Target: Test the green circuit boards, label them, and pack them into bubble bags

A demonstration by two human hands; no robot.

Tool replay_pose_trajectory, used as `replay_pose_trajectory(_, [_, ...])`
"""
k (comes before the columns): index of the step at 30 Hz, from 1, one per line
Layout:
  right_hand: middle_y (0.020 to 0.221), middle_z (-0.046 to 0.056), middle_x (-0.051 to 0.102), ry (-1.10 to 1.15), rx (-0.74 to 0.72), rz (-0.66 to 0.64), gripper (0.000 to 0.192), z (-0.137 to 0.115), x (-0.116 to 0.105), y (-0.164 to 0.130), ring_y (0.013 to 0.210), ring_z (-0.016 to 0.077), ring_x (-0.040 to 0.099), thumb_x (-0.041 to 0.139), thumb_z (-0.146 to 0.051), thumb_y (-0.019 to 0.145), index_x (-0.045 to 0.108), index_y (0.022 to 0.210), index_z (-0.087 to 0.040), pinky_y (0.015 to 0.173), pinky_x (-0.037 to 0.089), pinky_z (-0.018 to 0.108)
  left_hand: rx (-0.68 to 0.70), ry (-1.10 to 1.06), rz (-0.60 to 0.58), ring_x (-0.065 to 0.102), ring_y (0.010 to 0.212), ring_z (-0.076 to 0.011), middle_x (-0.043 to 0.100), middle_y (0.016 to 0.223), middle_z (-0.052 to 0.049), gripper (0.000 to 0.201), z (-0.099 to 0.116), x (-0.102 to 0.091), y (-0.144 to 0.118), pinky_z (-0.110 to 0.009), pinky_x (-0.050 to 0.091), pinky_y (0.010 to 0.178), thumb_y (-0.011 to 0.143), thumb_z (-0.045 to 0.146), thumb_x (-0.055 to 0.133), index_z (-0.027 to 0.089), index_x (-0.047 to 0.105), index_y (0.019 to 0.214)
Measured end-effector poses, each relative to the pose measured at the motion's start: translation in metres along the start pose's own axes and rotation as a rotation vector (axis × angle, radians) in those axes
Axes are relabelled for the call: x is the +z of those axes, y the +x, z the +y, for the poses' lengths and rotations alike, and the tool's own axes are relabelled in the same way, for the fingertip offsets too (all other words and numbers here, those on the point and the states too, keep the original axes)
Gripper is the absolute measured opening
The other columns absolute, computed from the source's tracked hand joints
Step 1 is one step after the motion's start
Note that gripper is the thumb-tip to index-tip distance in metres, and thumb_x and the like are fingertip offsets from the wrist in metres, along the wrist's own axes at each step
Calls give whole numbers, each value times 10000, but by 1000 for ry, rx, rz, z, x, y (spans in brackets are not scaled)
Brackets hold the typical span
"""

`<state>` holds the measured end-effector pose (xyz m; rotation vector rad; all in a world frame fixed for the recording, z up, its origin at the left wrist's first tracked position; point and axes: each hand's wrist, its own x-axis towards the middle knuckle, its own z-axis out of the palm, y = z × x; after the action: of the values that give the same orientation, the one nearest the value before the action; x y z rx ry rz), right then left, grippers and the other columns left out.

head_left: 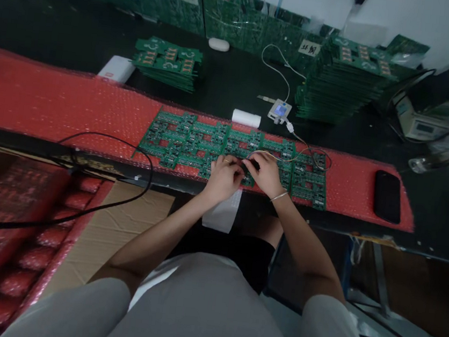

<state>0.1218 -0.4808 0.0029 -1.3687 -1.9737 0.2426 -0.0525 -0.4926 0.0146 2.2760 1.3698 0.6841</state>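
Note:
Several green circuit boards [208, 129] lie in a row on red bubble wrap [66, 96] along the table's front edge. My right hand [265, 173] is closed over the middle boards, its thumb and fingers pinching at the end of a thin cable [310, 147]. That cable loops from a small white device [279, 110] with a lit screen. Close beside it, my left hand [224, 178] rests on the boards with bent fingers pressed together; whatever it grips is hidden. Under the left hand, a white paper strip [223, 211] hangs over the table edge.
Behind the row stand a short board stack [167, 62] and a tall one [344, 79]. A white roll [246, 118] lies near the boards, and a black phone [387, 196] at the right. A black cable [148, 181] hangs over the left front edge, above cardboard [121, 216].

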Motion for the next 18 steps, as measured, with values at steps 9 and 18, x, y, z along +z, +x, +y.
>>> replay_pose_trajectory(9, [895, 60, 729, 73, 28, 41, 305, -3, -4, 2, 901, 238, 652, 570, -488, 981, 646, 803, -251, 883, 517, 402, 273, 178, 31, 508, 1250, -350, 624, 1331, -132, 265, 1, -5, -33, -526, 431, 997, 1008, 276, 532, 215, 697, 1207])
replay_pose_trajectory(18, [1011, 52, 753, 281, 61, -20, 197, -17, 0, 22, 990, 218, 695, 559, -394, 984, 682, 935, -248, 929, 540, 380, 314, 256, -15, 491, 1311, -405, 576, 1398, -209, 407, 2, 0, -42, -582, 417, 1066, 1003, 419, 555, 145, 681, 1276])
